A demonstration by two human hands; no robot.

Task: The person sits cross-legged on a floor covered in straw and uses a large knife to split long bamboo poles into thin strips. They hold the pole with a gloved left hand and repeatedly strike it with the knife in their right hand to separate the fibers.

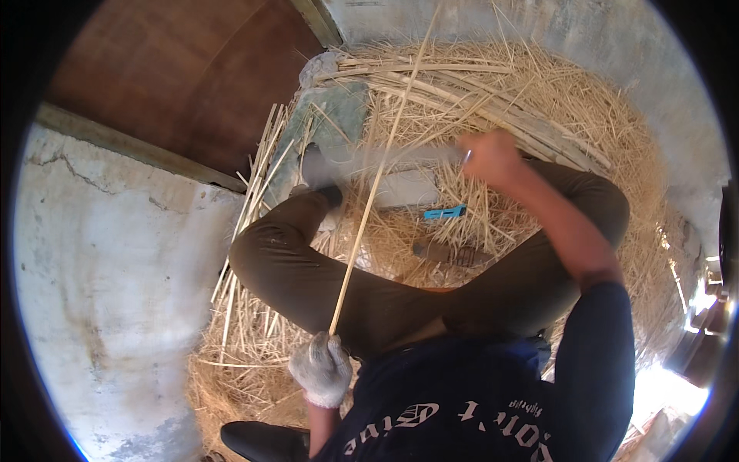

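My left hand (pixel 322 369), in a pale knitted glove, is closed around the lower end of a long thin bamboo strip (pixel 356 254). The strip slants up and away past the far edge of the view. My bare right hand (pixel 493 160) grips a knife whose long blade (pixel 419 155) is smeared by motion. It points left and crosses the strip above my folded legs; whether the edge touches the strip, I cannot tell. The knife's handle is mostly hidden inside my fist.
Bamboo shavings (pixel 593 100) cover the floor, with split strips (pixel 500 112) heaped at the far side. Beyond my lap lie a light-blue plastic tool (pixel 445 212), a dark brown wooden piece (pixel 454 252) and a grey block (pixel 408 189). A cracked wall (pixel 115 254) stands left.
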